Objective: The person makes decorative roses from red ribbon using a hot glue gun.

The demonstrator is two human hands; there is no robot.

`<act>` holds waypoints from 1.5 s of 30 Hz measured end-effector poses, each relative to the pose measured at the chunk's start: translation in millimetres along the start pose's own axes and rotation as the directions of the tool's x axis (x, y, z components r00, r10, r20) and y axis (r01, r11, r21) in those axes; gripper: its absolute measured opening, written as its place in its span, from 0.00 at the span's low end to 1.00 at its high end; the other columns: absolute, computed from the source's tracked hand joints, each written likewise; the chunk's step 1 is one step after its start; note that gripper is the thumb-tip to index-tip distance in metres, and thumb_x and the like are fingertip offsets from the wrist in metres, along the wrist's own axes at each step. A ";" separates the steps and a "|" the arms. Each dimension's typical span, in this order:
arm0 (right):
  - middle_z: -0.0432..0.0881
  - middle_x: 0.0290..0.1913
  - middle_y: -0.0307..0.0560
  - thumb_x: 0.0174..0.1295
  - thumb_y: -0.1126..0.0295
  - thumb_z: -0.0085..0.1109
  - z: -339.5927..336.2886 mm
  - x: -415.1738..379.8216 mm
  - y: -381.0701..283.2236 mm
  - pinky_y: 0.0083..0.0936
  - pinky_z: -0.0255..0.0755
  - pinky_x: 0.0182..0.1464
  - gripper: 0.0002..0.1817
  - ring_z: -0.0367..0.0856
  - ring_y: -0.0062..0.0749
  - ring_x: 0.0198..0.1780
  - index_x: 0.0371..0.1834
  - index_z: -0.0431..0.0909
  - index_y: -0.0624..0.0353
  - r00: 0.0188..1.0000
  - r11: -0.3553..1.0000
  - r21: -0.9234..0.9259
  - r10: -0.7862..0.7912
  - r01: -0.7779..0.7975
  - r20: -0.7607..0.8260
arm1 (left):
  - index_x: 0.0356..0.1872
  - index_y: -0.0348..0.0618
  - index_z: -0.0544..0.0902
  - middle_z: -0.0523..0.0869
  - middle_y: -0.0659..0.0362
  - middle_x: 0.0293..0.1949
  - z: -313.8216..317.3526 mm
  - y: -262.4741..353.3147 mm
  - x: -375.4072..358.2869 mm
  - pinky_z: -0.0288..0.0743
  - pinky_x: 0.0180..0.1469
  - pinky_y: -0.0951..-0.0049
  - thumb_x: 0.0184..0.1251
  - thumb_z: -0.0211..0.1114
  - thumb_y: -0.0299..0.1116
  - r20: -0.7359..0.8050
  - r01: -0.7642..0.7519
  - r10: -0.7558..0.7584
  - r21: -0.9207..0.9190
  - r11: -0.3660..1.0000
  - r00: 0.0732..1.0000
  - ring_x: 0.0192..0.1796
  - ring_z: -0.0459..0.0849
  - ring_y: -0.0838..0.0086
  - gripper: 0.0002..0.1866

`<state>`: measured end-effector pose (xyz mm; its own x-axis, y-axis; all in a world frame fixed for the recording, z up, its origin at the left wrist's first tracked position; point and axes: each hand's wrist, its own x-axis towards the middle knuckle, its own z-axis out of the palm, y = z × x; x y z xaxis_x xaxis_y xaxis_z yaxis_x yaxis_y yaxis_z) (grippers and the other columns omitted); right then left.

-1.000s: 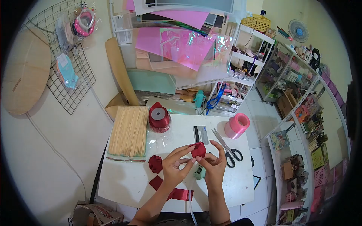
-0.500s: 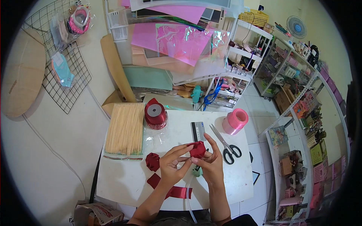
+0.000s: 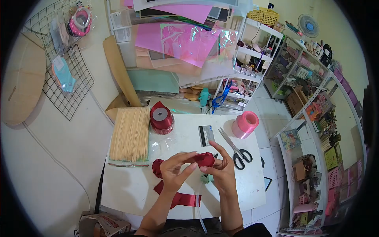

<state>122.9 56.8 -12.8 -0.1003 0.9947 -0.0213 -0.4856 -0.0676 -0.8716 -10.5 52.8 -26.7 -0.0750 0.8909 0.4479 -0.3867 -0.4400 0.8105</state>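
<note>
Between my two hands, above the white table (image 3: 130, 189), is a folded piece of dark red ribbon (image 3: 205, 159). My left hand (image 3: 176, 170) pinches its left side, and my right hand (image 3: 221, 170) grips its right side with the index finger raised. A second red folded ribbon piece (image 3: 157, 168) lies just left of my left hand, partly hidden by it. Below are cut red ribbon strips (image 3: 184, 200). A small green object (image 3: 206, 179) sits under my right hand, by a pale tube or cord (image 3: 199, 213).
Bamboo sticks (image 3: 129, 136) lie at the table's left, beside a red ribbon roll (image 3: 161, 118). A card (image 3: 205, 136), black-handled scissors (image 3: 236, 151) and pink ribbon rolls (image 3: 245, 125) are behind and right of my hands. Shelves (image 3: 304, 177) stand at the right.
The red piece between my hands has turned and now looks wider and flatter. My left hand has shifted slightly left, its thumb further from my right hand. The view has shifted slightly.
</note>
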 end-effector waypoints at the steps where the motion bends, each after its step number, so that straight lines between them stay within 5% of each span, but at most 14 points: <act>1: 0.80 0.24 0.45 0.36 0.88 0.60 -0.2 -0.3 0.0 0.14 0.69 0.36 0.39 0.78 0.21 0.28 0.57 0.57 0.66 1.000 1.000 -0.014 0.018 -0.018 0.009 | 0.40 0.30 0.77 0.80 0.52 0.36 3.6 5.4 1.7 0.72 0.42 0.78 0.46 0.60 0.16 -0.052 0.052 -0.050 0.030 0.998 0.997 0.37 0.78 0.74 0.15; 11: 0.75 0.19 0.36 0.38 0.85 0.62 11.6 7.7 -6.0 0.10 0.65 0.32 0.29 0.72 0.14 0.24 0.49 0.67 0.62 0.986 0.968 -0.236 0.119 -0.089 0.117 | 0.42 0.34 0.77 0.80 0.59 0.29 -17.3 27.5 9.7 0.71 0.36 0.83 0.47 0.62 0.18 -0.043 0.185 -0.180 0.258 0.948 0.983 0.31 0.78 0.81 0.17; 17: 0.75 0.20 0.37 0.41 0.81 0.62 34.4 40.3 17.2 0.12 0.66 0.31 0.16 0.73 0.15 0.25 0.35 0.72 0.63 0.956 0.924 -0.382 0.120 -0.009 0.267 | 0.32 0.33 0.77 0.81 0.59 0.25 -72.7 49.5 4.0 0.70 0.29 0.84 0.47 0.64 0.22 -0.068 0.252 -0.254 0.515 0.819 0.965 0.28 0.78 0.82 0.10; 23: 0.78 0.22 0.41 0.39 0.80 0.60 27.4 56.7 36.6 0.15 0.69 0.32 0.07 0.77 0.19 0.27 0.24 0.75 0.64 0.801 0.595 -0.776 0.350 0.210 0.485 | 0.32 0.35 0.76 0.80 0.57 0.23 -94.4 36.9 -49.5 0.69 0.25 0.83 0.45 0.68 0.31 -0.287 0.494 -0.415 0.644 0.584 0.864 0.23 0.77 0.82 0.14; 29: 0.80 0.23 0.47 0.35 0.82 0.58 23.2 64.6 60.5 0.19 0.71 0.32 0.09 0.79 0.28 0.27 0.24 0.76 0.65 0.816 0.482 -0.841 0.364 0.247 0.448 | 0.32 0.43 0.77 0.77 0.61 0.23 -86.2 43.0 -83.4 0.65 0.33 0.76 0.42 0.65 0.26 -0.387 0.423 -0.174 0.846 0.324 0.906 0.32 0.75 0.74 0.12; 31: 0.80 0.23 0.49 0.34 0.83 0.57 22.7 64.1 65.3 0.22 0.72 0.32 0.09 0.80 0.32 0.27 0.24 0.76 0.65 0.836 0.461 -0.846 0.326 0.267 0.442 | 0.39 0.44 0.75 0.78 0.62 0.34 -96.8 52.7 -97.4 0.58 0.48 0.60 0.44 0.64 0.30 -0.314 0.314 0.002 0.949 -0.020 0.949 0.42 0.72 0.67 0.17; 32: 0.79 0.23 0.50 0.34 0.83 0.56 22.4 63.6 67.4 0.23 0.72 0.33 0.10 0.79 0.34 0.27 0.24 0.76 0.64 0.840 0.444 -0.846 0.301 0.296 0.452 | 0.39 0.44 0.75 0.78 0.62 0.34 -99.2 60.9 -98.7 0.58 0.48 0.60 0.44 0.64 0.30 -0.313 0.313 0.002 0.950 -0.020 0.950 0.42 0.72 0.67 0.17; 34: 0.79 0.24 0.51 0.35 0.83 0.55 24.6 61.7 70.1 0.25 0.72 0.33 0.10 0.79 0.37 0.28 0.25 0.77 0.64 0.841 0.429 -0.843 0.279 0.323 0.464 | 0.46 0.48 0.72 0.74 0.62 0.45 -104.3 84.7 -103.3 0.47 0.55 0.55 0.45 0.64 0.33 -0.371 0.388 0.122 0.906 -0.170 0.921 0.52 0.68 0.67 0.22; 36: 0.80 0.24 0.49 0.34 0.83 0.56 27.3 59.5 69.9 0.22 0.72 0.35 0.10 0.80 0.33 0.28 0.25 0.76 0.66 0.869 0.323 -0.883 0.250 0.342 0.428 | 0.52 0.52 0.69 0.71 0.61 0.52 -127.9 110.8 -115.8 0.42 0.58 0.54 0.44 0.64 0.35 -0.459 0.472 0.125 0.874 -0.117 0.880 0.57 0.65 0.67 0.28; 38: 0.80 0.26 0.51 0.34 0.83 0.56 25.6 59.7 70.3 0.24 0.72 0.36 0.13 0.80 0.36 0.30 0.28 0.76 0.66 0.875 0.324 -0.886 0.245 0.333 0.418 | 0.53 0.52 0.69 0.69 0.62 0.55 -145.7 139.4 -127.7 0.41 0.58 0.53 0.48 0.62 0.42 -0.606 0.663 0.269 0.686 -0.298 0.748 0.58 0.65 0.72 0.27; 41: 0.79 0.32 0.55 0.34 0.84 0.53 26.1 56.9 63.2 0.26 0.72 0.39 0.20 0.78 0.42 0.34 0.36 0.75 0.65 0.890 0.289 -0.898 0.218 0.332 0.400 | 0.55 0.52 0.66 0.68 0.63 0.56 -172.2 168.6 -143.5 0.37 0.59 0.50 0.48 0.63 0.38 -0.722 0.813 0.376 0.538 -0.221 0.580 0.60 0.62 0.69 0.30; 43: 0.77 0.37 0.58 0.34 0.85 0.51 26.0 54.7 58.2 0.28 0.71 0.42 0.24 0.78 0.44 0.37 0.42 0.73 0.64 0.898 0.254 -0.906 0.198 0.339 0.392 | 0.55 0.49 0.66 0.70 0.60 0.55 -178.5 172.9 -146.8 0.47 0.58 0.56 0.52 0.60 0.37 -0.555 0.818 0.684 0.564 -0.109 0.474 0.58 0.65 0.68 0.27; 44: 0.74 0.43 0.59 0.34 0.87 0.49 22.5 54.4 55.5 0.28 0.70 0.45 0.28 0.76 0.46 0.41 0.47 0.70 0.62 0.879 0.254 -0.868 0.106 0.428 0.464 | 0.50 0.45 0.71 0.74 0.55 0.49 -184.8 168.5 -144.2 0.60 0.52 0.68 0.54 0.59 0.33 -0.386 0.577 0.737 0.816 -0.006 0.554 0.50 0.72 0.68 0.20; 45: 0.71 0.48 0.61 0.33 0.88 0.46 18.8 53.8 52.2 0.28 0.68 0.48 0.33 0.74 0.47 0.45 0.52 0.66 0.61 0.847 0.243 -0.824 0.015 0.513 0.532 | 0.50 0.45 0.71 0.74 0.55 0.49 -186.3 164.7 -146.6 0.60 0.52 0.68 0.54 0.59 0.33 -0.387 0.578 0.738 0.816 -0.006 0.553 0.50 0.72 0.68 0.20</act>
<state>75.9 105.3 -50.3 -0.5540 0.8004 0.2291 0.5459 0.5570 -0.6259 -234.4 -129.3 -29.1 -0.6822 0.2116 0.6999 0.7088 0.4263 0.5620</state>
